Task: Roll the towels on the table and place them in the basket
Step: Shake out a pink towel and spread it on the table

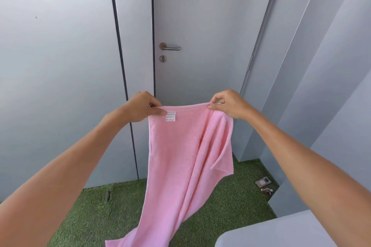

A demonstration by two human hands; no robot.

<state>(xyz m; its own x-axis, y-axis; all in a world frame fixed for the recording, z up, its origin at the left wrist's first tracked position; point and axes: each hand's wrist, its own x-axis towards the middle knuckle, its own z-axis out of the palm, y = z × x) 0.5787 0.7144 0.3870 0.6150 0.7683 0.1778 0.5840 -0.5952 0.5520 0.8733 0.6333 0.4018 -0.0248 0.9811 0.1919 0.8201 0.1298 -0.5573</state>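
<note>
A pink towel [180, 166] hangs in the air in front of me, held up by its top edge. My left hand [140, 108] pinches the top left corner, just above a small white label. My right hand [228, 104] pinches the top right corner. The cloth drops in loose folds, with one side flap folded over on the right, and its lower end runs out of view at the bottom. No basket is in view.
A grey door with a metal handle [170, 47] stands straight ahead between grey wall panels. Green artificial grass [96, 206] covers the floor. A pale table corner [281, 232] shows at the bottom right. Small objects [263, 181] lie on the grass by the right wall.
</note>
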